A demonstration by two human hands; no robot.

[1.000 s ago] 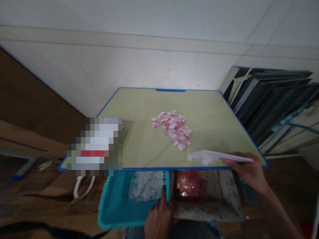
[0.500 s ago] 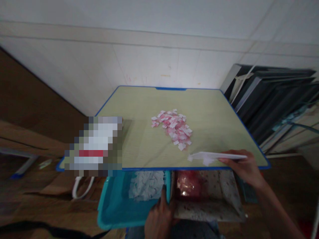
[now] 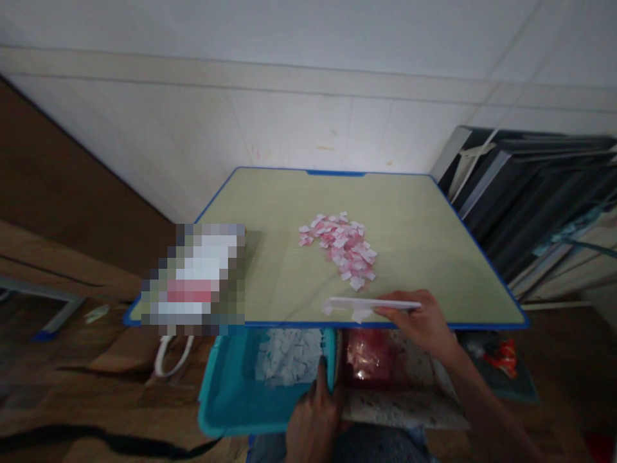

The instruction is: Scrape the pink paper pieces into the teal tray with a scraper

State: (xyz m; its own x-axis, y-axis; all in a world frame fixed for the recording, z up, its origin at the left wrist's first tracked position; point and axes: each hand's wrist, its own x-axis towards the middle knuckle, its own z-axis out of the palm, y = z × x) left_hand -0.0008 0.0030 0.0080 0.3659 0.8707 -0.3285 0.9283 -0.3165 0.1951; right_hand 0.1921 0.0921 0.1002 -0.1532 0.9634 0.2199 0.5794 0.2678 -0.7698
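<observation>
Slips of pink-tinged paper (image 3: 344, 252) in a loose heap mid-worktop (image 3: 414, 212), apparently laid out already; plain white pieces (image 3: 289, 360) left in the teal tray (image 3: 229, 411) below, seemingly still to be handled. Hands well apart: thin white card (image 3: 354, 302) pinched between thumb and fingers of the right hand (image 3: 427, 321), over pale scraps (image 3: 361, 315) near the worktop's front edge; left hand (image 3: 313, 418) at the tray's right wall, index finger extended, grip impossible to tell. Alongside, stained metal tray (image 3: 395, 408) with glossy red contents (image 3: 369, 360). Pixelated object (image 3: 200, 263) crowding the worktop's left; dark panels (image 3: 535, 186) leaning at right.
</observation>
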